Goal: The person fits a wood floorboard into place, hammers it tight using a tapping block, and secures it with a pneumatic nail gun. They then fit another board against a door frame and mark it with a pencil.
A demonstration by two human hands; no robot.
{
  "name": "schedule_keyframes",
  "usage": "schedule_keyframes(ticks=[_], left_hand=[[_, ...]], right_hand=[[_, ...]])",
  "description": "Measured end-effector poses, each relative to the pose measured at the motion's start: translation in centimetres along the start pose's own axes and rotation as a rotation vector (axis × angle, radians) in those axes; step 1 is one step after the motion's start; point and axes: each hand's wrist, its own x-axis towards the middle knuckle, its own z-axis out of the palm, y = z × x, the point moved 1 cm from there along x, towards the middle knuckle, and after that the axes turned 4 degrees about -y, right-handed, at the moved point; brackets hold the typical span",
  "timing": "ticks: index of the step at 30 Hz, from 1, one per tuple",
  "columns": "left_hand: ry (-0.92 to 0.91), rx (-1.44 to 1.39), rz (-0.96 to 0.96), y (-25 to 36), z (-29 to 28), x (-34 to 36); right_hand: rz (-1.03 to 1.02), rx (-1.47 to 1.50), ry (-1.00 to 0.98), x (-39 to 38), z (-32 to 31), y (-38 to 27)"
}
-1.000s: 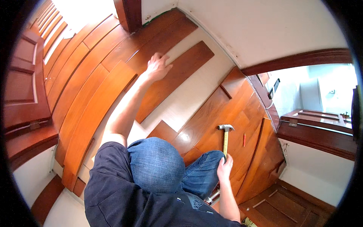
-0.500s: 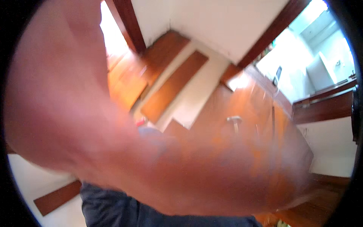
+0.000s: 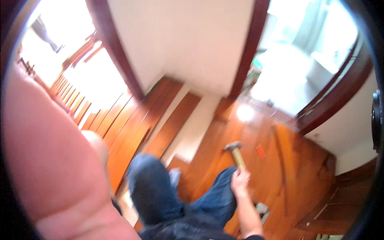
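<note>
My right hand is closed around the handle of a claw hammer, beside my right knee. The hammer's metal head is up and away from me, over the brown floorboards. My left hand, raised very close to the camera, fills the left side as a large pink shape. A crease shows near its lower end; its fingers are hidden, and I cannot make out whether it holds anything. My jeans-covered knees are bent above the floor.
Loose planks lie with pale underfloor strips between them, towards a white wall corner. A small orange-red piece lies right of the hammer. Dark wooden door frames stand ahead, and a wooden panel lies lower right.
A blurred arm that crossed most of the view has cleared the middle, uncovering my legs and right hand on the hammer. The view has turned, and the left hand now sits at the left edge.
</note>
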Motion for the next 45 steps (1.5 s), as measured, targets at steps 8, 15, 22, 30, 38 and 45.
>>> schedule_keyframes(ticks=[8, 15, 22, 30, 38, 45], left_hand=[[0.024, -0.052, 0.112, 3.7, 2.4, -0.6], [0.035, 0.000, 0.093, 2.2, -2.9, 4.5], [0.160, -0.069, 0.022, 1.1, -2.9, 6.7], [0.372, -0.126, 0.011, -0.3, -5.7, 4.1], [0.320, -0.066, -0.024, -2.7, -5.4, 4.1], [0.314, -0.028, -0.027, -6.6, -7.1, 7.5]], right_hand=[[0.004, 0.056, 0.227, 2.6, -0.7, 1.6], [-0.168, 0.124, 0.279, 0.7, -1.7, 0.3], [-0.093, -0.044, -0.464, 1.3, -7.8, 0.8], [-0.828, 0.227, -0.381, 10.6, -42.1, -27.3], [-0.574, 0.563, 0.286, 10.6, -72.2, -30.8], [-0.300, -0.102, 0.282, 10.1, -70.5, -19.0]])
